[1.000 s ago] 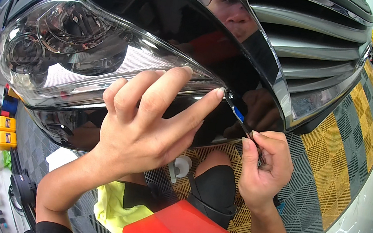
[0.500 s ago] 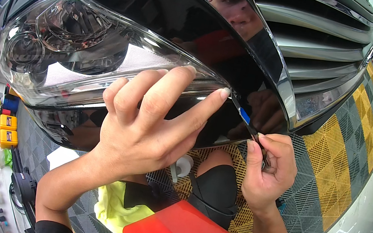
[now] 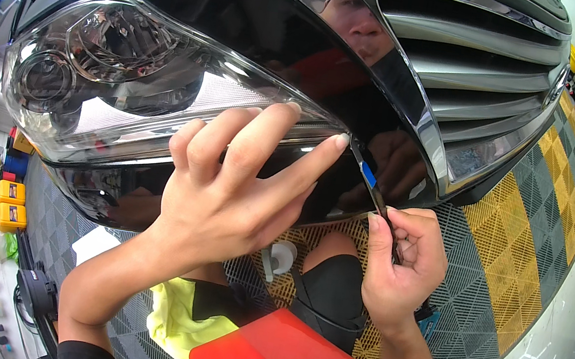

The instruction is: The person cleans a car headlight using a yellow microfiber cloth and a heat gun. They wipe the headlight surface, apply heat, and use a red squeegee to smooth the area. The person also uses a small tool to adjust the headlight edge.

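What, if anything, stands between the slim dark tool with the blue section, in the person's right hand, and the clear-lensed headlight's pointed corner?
Nothing visible stands between the slim dark tool and that corner of the headlight, though the left hand has its index fingertip close beside the tool's tip.

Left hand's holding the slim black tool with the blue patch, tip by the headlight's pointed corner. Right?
Wrong hand: in the head view, the right hand holds the slim black tool with the blue patch. Its tip is indeed by the pointed corner of the headlight.
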Demonstrator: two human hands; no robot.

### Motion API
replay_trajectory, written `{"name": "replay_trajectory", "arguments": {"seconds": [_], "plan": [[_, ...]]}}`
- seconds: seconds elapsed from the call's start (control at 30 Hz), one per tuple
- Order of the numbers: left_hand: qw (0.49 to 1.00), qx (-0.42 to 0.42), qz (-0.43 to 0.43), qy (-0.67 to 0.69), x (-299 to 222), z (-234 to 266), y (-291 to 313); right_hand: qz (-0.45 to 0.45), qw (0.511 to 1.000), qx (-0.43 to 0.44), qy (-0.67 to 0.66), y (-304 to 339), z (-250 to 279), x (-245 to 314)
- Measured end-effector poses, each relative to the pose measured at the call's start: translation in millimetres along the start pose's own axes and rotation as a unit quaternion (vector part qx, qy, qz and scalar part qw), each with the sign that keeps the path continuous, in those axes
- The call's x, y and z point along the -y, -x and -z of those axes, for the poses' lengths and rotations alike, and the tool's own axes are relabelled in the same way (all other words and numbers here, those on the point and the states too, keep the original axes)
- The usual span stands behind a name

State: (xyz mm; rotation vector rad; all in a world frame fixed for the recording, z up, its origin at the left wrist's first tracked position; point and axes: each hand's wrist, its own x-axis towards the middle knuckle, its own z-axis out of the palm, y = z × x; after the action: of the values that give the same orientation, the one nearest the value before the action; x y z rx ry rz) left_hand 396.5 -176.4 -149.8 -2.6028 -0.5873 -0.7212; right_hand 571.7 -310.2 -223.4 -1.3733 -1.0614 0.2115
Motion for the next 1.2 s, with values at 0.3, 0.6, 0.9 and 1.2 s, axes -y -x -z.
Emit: {"name": "replay_trajectory", "arguments": {"seconds": [0.3, 0.6, 0.9, 1.2], "plan": [[1.000, -0.016, 0.000, 0.010, 1.8, -2.4, 1.6, -0.031, 0.999, 0.001, -0.019, 10.6, -10.2, -0.9], [1.000, -0.012, 0.006, 0.011, -2.6, -1.9, 2.1, -0.014, 0.997, -0.039, -0.067, 12.5, -14.9, -5.9], [1.000, -0.005, 0.003, 0.010, -0.1, -0.6, 0.1, 0.002, 0.996, -0.047, -0.071, 11.5, -17.2, -14.4], [1.000, -0.003, 0.004, -0.002, -0.5, -0.6, -0.1, 0.068, 0.995, -0.077, -0.015, 11.2, -16.4, -17.6]]}}
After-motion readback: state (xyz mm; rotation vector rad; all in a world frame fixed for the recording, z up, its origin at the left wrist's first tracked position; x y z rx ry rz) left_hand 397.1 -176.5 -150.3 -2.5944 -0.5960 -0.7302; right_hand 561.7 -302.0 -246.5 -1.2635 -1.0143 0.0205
